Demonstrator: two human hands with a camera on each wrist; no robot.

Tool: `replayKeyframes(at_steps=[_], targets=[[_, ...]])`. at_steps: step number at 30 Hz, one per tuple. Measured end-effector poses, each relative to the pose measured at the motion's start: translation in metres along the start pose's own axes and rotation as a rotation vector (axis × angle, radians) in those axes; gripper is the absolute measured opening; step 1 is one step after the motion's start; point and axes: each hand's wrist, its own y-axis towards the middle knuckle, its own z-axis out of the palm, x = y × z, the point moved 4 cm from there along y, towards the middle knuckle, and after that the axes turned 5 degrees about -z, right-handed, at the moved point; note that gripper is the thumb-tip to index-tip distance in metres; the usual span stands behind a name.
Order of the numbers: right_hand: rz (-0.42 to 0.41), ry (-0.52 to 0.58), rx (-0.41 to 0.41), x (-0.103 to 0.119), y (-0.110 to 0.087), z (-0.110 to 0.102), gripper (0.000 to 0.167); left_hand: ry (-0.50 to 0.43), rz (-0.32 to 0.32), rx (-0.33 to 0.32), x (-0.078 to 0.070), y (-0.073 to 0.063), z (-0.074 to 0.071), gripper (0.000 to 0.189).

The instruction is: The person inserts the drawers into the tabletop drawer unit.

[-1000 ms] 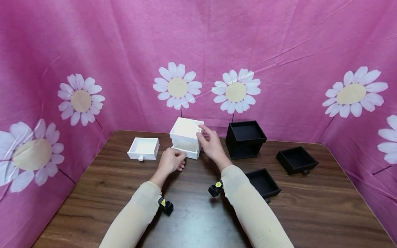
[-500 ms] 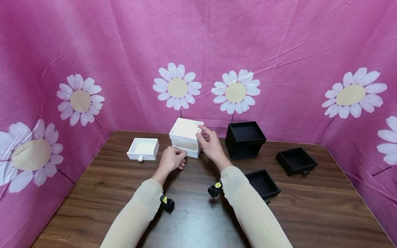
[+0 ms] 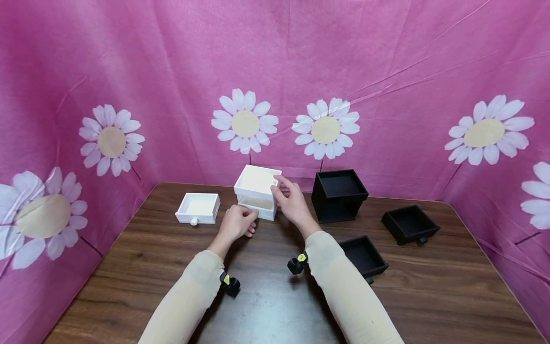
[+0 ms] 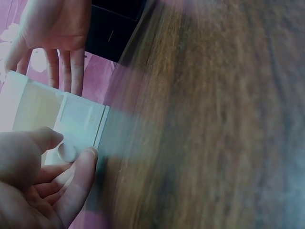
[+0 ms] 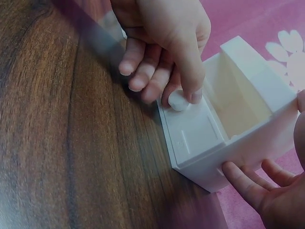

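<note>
A small white cabinet [image 3: 257, 179] stands at the back centre of the table. Its upper slot gapes, and a white drawer [image 5: 195, 133] fills the lower one, its front looking nearly flush. Thumb and forefinger of my left hand [image 3: 235, 221] pinch the round white knob [image 5: 178, 100] on that drawer; the other fingers hang loosely curled. My right hand [image 3: 294, 201] touches the cabinet's right side with extended fingers, the thumb near its top edge. Left of the cabinet lies a second white drawer [image 3: 198, 205], its knob facing me.
A black cabinet [image 3: 340, 191] with an open front stands right of the white one. Two black drawers lie on the brown wooden table [image 3: 142, 272]: one drawer [image 3: 410, 223] at the far right, another drawer [image 3: 363, 253] beside my right forearm. A pink flowered cloth [image 3: 180, 57] hangs behind.
The lower white drawer has slid slightly deeper into the white cabinet, my left hand moving with it. For the last half second both hands have stayed almost still.
</note>
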Motion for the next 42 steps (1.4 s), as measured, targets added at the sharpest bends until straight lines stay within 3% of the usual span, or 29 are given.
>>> replayKeyframes(at_steps=[27,42], targets=[[0.010,0.003,0.007,0.002,-0.002,0.000,0.046,0.044,0.059,-0.037,0.006,-0.031,-0.021,0.027],[0.029,-0.009,0.008,0.002,-0.002,0.000,0.047,0.107,0.044,-0.073,0.011,-0.046,-0.035,0.026]])
